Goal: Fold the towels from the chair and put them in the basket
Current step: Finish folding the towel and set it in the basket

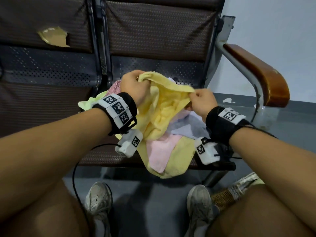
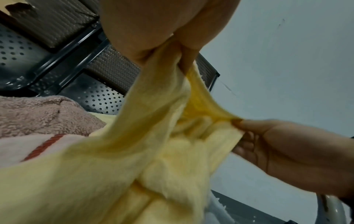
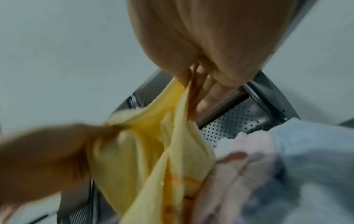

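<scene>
The yellow towel [image 1: 164,106] is lifted above the pile of towels [image 1: 164,151] on the chair seat [image 1: 106,156], its upper edge running roughly left to right between the two hands while the remainder hangs bunched down onto the pile. The left hand [image 1: 135,88] grips one end of that edge with fingers curled into the fabric. The right hand [image 1: 201,101] pinches the other end between thumb and fingertips; in the left wrist view the cloth gathers to a point at this pinch [image 2: 237,121]. Both hands are at near-equal height, palms facing each other, forearms converging from the lower corners of the head view. The edge between them is slack, so the next move likely requires drawing the hands apart along this axis. The wicker basket [image 1: 224,197] is on the floor beside the right shoe, nearer the right hand.
</scene>
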